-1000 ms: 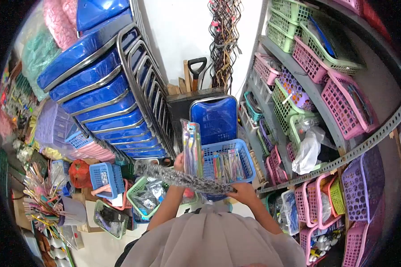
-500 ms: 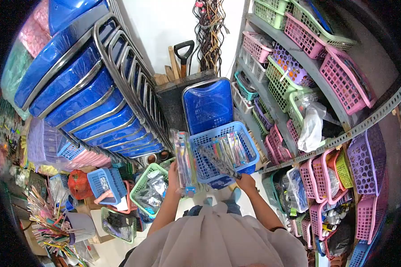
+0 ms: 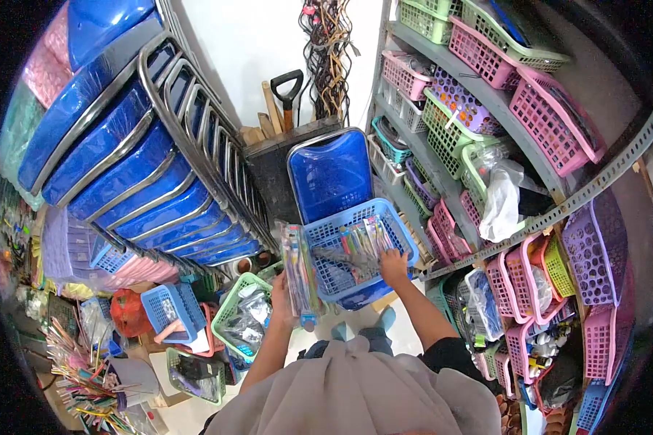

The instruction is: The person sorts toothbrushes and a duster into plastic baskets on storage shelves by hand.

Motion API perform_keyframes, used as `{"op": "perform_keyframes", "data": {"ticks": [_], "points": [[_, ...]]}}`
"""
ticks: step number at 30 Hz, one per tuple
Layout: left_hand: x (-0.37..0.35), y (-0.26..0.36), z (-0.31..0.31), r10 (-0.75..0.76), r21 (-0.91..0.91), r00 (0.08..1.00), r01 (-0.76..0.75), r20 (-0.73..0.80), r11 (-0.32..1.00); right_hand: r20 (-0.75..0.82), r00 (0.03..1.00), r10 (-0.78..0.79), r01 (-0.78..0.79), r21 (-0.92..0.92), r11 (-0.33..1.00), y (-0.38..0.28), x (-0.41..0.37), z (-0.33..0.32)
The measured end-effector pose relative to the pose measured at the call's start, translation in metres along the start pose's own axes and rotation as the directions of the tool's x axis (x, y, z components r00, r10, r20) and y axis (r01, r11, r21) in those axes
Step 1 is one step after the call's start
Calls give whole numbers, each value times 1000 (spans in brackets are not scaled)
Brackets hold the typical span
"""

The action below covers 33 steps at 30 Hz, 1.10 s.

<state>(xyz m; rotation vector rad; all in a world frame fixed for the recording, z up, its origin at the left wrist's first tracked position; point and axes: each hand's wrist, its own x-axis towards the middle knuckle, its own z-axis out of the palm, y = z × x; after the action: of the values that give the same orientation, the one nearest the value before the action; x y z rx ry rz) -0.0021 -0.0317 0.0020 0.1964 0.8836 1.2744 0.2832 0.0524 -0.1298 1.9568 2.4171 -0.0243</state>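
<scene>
My left hand [image 3: 281,296] is closed around a bundle of clear toothbrush packs [image 3: 298,272], held upright beside the basket's left side. A light blue plastic basket [image 3: 331,291] sits on a blue-seated chair [image 3: 329,174]. Inside it, more colourful toothbrush packs [image 3: 366,238] lean toward the far right side. Over the basket's right part, my right hand [image 3: 394,267] is closed on a grey, fluffy duster [image 3: 341,257]. The duster points left across the basket and is blurred; its handle is mostly hidden by the hand.
Stacked blue chairs [image 3: 134,159] rise at left. Metal shelves [image 3: 442,61] with pink, green and purple baskets line the right. A green basket [image 3: 243,317] of packaged items and a bucket of sticks [image 3: 134,380] stand at lower left. A shovel handle [image 3: 288,90] shows behind.
My right hand has moved up and inward over the basket, and the duster has swung to lie more level. The left hand still holds the packs. The view has shifted slightly.
</scene>
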Motion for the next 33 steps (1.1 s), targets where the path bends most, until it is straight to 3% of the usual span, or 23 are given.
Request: {"op": "perform_keyframes", "data": {"ticks": [1, 3, 5, 7, 9, 12, 13, 14, 16, 20, 21, 22, 24, 28, 30, 32, 33], "points": [[2, -3, 1, 13, 31, 1000, -13, 14, 999, -43, 999, 33, -28, 125, 992, -4, -2, -7], [9, -9, 7, -22, -1, 999, 22, 42, 1000, 99, 994, -42, -6, 446, 895, -10, -4, -13], [15, -16, 19, -61, -26, 995, 64, 85, 998, 121, 983, -141, -50, 903, 427, -22, -14, -14], [18, -27, 38, -5, 107, 988, -12, 151, 994, 93, 983, -158, -62, 980, 189, -43, -28, -52], [15, -31, 67, 45, 284, 947, -140, 317, 949, 280, 944, -173, -304, 944, -129, -50, -48, -121], [23, -51, 99, -116, 237, 855, -8, 505, 972, 136, 990, -28, -137, 990, -25, -42, -71, -154], [28, -58, 110, -66, 325, 826, -146, 560, 935, 111, 993, 28, -112, 992, 57, -35, -78, -168], [30, -67, 121, -87, 329, 805, -139, 587, 934, -51, 995, 88, 45, 997, 69, -25, -80, -148], [28, -82, 143, -41, 448, 724, -380, 688, 809, -36, 968, 249, 48, 998, -42, -3, -97, -163], [14, -101, 182, -200, 488, 652, -296, 731, 821, 23, 898, 440, -22, 1000, -7, 41, -133, -203], [18, -108, 188, -276, 558, 685, -228, 674, 798, -105, 872, 479, 89, 995, 54, 51, -137, -204], [23, -114, 195, -288, 559, 669, -231, 686, 796, -118, 853, 509, 109, 993, 46, 60, -141, -205], [29, -118, 212, -431, 608, 488, -291, 759, 739, -136, 823, 551, 142, 989, 32, 76, -147, -213], [39, -118, 251, -393, 528, 395, -335, 831, 780, -129, 807, 576, 107, 992, 73, 104, -140, -233], [51, -114, 271, -346, 495, 396, -379, 850, 782, -258, 808, 529, 178, 964, 198, 120, -126, -240], [55, -100, 298, -295, 492, 420, -510, 858, 705, -293, 834, 467, 242, 956, 166, 138, -115, -255], [63, -97, 311, -247, 446, 404, -532, 881, 720, -302, 838, 455, 209, 947, 244, 147, -111, -269]]}}
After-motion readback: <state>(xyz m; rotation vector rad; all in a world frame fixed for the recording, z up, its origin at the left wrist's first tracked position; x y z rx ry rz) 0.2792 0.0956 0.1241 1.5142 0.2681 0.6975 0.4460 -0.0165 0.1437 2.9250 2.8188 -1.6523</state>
